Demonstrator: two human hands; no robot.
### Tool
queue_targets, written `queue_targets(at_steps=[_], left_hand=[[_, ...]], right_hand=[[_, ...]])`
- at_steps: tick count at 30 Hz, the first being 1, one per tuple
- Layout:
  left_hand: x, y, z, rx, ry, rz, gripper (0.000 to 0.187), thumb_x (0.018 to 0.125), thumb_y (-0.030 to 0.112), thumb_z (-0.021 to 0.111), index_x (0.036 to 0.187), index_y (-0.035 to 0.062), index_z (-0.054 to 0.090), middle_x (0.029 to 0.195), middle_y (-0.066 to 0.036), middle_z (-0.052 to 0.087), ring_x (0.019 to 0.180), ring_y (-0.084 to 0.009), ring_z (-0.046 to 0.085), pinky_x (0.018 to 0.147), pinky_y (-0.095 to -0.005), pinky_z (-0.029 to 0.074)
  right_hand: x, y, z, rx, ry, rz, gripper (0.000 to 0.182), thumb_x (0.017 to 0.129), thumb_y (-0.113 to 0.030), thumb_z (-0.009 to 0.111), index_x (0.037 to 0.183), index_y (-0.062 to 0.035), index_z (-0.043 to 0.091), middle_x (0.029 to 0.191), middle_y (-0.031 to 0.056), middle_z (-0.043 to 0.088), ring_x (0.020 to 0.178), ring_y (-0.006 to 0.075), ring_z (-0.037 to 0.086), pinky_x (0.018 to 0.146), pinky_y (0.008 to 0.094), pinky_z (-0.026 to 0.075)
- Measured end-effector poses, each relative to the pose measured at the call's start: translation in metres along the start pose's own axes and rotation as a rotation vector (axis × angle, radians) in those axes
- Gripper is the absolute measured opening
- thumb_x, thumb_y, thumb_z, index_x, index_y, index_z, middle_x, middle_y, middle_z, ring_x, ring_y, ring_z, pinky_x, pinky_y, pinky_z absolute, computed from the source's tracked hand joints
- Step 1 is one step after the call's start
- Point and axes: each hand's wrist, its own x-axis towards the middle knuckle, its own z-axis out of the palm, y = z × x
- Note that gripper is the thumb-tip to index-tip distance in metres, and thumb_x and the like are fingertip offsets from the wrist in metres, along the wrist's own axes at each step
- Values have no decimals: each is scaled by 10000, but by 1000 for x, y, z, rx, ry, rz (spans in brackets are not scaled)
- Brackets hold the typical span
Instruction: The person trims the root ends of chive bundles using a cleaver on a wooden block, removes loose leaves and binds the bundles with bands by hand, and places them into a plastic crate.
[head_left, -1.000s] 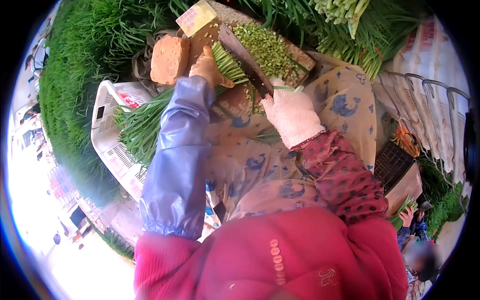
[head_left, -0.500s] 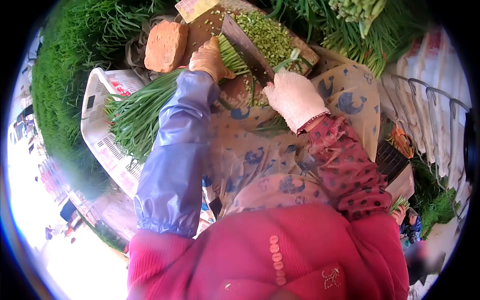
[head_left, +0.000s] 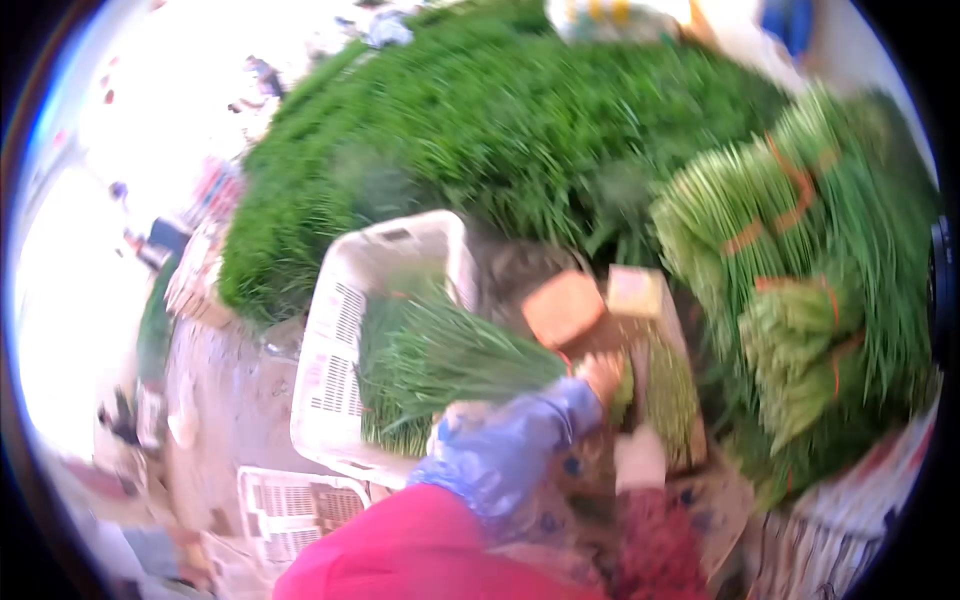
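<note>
My left hand [head_left: 601, 378], in a tan glove, is closed around a bunch of long green stalks [head_left: 450, 350], whose leaves trail left over a white basket [head_left: 312, 400]. The cut ends point right on a board [head_left: 612, 332]. In its pale glove, my right hand [head_left: 640, 458] is closed on the handle of a knife; the blade [head_left: 640, 370], blurred, lies beside the stalk ends. Right of the blade is a pile of chopped green pieces [head_left: 670, 395]. An orange brick [head_left: 563, 308] and a pale yellow item [head_left: 635, 291] are at the board's far side.
A large heap of green leaves [head_left: 500, 120] spans the far side. Tied bundles [head_left: 770, 210] of stalks stand at the right. A second white basket [head_left: 290, 510] is at lower left. Blurred people are in the bright left background.
The camera view has swung left and farther out, so the board and both hands appear lower right. Both hands still hold the stalks and the knife; more of the basket and leaf heap shows.
</note>
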Motion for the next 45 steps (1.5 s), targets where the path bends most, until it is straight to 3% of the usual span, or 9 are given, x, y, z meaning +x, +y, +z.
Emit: queue_targets(at_steps=[3, 8, 11, 15, 22, 27, 30, 37, 45], left_hand=[[-10, -4, -36, -253, -159, 58, 808, 828, 244, 743, 1499, -7, 369, 1303, -161, 590, 1188, -316, 574, 879, -503, 461], [-39, -61, -94, -451, -262, 158, 1738, 274, 406, 1017, 1610, 67, -41, 1534, -227, 389, 1425, -349, 373, 1040, -551, 384], [-49, -83, -88, -364, -398, 111, 1298, 678, 359, 882, 1611, 75, 25, 1412, -176, 545, 1259, -334, 559, 1052, -589, 368], [-30, -77, -47, -222, -412, 58, 728, 938, 323, 615, 1534, 53, 297, 1170, -132, 690, 1027, -317, 685, 1042, -579, 384], [-80, -140, -221, -615, 581, 103, 1127, 469, 418, 940, 1401, 64, 415, 1041, -152, 679, 984, -368, 656, 875, -509, 473], [-102, -139, -301, -1673, 719, 271, 1081, 491, 182, 1004, 1408, -2, 462, 1323, -107, 614, 1177, -189, 579, 1037, -343, 474], [-152, -138, -343, -2104, 539, 62, 617, 605, 58, 915, 1168, -5, 668, 1044, -103, 721, 969, -199, 673, 924, -378, 541], [-217, -202, -195, -2431, 754, 478, 983, 783, 570, 795, 1481, 0, 403, 1399, -189, 541, 1261, -387, 556, 1060, -597, 473], [-224, -174, -199, -2765, 1005, 845, 869, 839, 529, 759, 1505, 105, 396, 1473, -120, 483, 1297, -380, 522, 1072, -674, 414]], right_hand=[[-39, 6, -20, 29, 7, 62, 367, 860, -255, 716, 1045, 46, 616, 992, 285, 696, 991, 446, 671, 870, 502, 521], [-2, 33, -17, 298, 23, 142, 360, 832, -223, 696, 1055, 48, 614, 1010, 269, 700, 1005, 421, 676, 877, 484, 512], [-7, 42, -19, 455, -45, 193, 349, 813, -170, 683, 1079, 51, 640, 892, 211, 700, 746, 357, 694, 673, 423, 539], [-29, 39, -40, 45, 3, 74, 606, 788, -294, 721, 1297, -22, 536, 1212, 255, 654, 1135, 423, 623, 973, 481, 486], [-66, 6, -86, 499, 150, -401, 628, 791, -52, 710, 1379, 19, 503, 1346, 215, 597, 1248, 333, 582, 1039, 368, 453], [-108, -66, -122, 660, 198, -636, 1015, 675, 44, 801, 1552, -45, 298, 1469, 173, 474, 1326, 272, 511, 1090, 356, 438], [-131, -58, -113, 355, 232, -623, 1045, 684, -87, 832, 1570, -121, 280, 1338, 237, 598, 1192, 348, 624, 1049, 377, 487], [-194, 14, -165, 252, -527, -575, 656, 773, -119, 765, 1367, 31, 531, 1200, 167, 686, 1043, 189, 662, 902, 332, 541], [-211, -37, -158, 282, 41, -977, 599, 817, -136, 764, 1352, 27, 548, 1266, 206, 662, 1141, 323, 656, 1003, 356, 514]])
